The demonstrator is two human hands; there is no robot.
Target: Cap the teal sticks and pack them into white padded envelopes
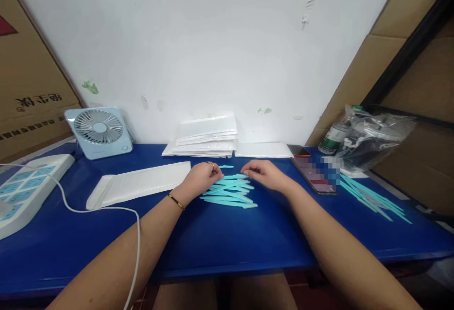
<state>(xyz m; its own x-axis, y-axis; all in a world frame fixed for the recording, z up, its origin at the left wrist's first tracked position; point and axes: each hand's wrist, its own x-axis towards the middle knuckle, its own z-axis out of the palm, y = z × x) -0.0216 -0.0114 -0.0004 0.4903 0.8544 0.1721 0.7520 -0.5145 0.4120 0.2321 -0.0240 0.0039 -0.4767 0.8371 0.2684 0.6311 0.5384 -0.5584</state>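
A loose pile of thin turquoise plastic sticks (229, 190), flat and tapered to points, is spread on the blue table (220, 239) just in front of both hands. The far edge of the pile is covered by the left hand (201, 177), which is curled with its fingertips pressed down on the sticks; whether one is pinched between them cannot be made out. The right hand (264, 173) is laid at the pile's upper right corner, fingers bent inward and narrowly closed, its grasp likewise too small to judge. One stray stick (226, 166) is seen just beyond the hands. A flat white padded bag (140, 184), matte and slightly puffed, is set to the left, and a stack of glossy white bags (207, 137) is leant near the wall. To the right, a phone (314, 173) is laid flat, its screen blurred out, with a second heap of sticks (372, 200) beside it and a crumpled clear plastic bag (372, 135) partly hiding a bottle (331, 137). A pale blue desk fan (99, 131) and a white cable (102, 210) are placed at the left; the cable is cut off by the frame's lower edge.
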